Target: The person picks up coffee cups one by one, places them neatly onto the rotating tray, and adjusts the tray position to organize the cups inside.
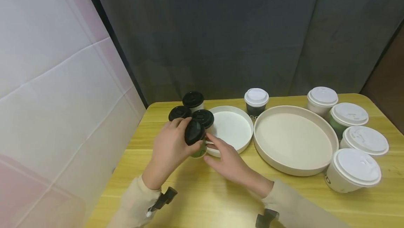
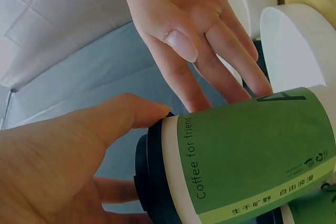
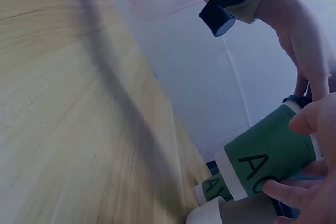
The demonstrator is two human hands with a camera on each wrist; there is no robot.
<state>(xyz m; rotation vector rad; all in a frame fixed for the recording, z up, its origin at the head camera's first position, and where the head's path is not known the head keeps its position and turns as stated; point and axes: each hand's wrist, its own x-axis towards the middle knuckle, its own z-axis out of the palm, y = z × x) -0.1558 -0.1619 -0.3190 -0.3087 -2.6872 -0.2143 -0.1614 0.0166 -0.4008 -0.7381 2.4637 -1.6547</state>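
My left hand (image 1: 172, 143) grips a green paper coffee cup (image 2: 252, 156) by its black lid (image 1: 194, 132), fingers and thumb round the lid. In the right wrist view the cup (image 3: 265, 153) is tilted, its pale base over the table's side. My right hand (image 1: 228, 159) is beside the cup with fingers extended, fingertips right at its wall in the left wrist view. Directly behind stand black-lidded cups, one with its lid (image 1: 203, 118) close to the held cup, others at the back left (image 1: 193, 99). A round white tray (image 1: 247, 143) lies just behind my right hand.
A larger beige round tray (image 1: 296, 140) lies right of the white one. A dark cup with a white lid (image 1: 256, 101) stands behind them. Several white-lidded cups (image 1: 356, 170) line the table's right side. A dark curtain (image 1: 221, 38) hangs behind, a pale wall panel (image 1: 63, 80) at left.
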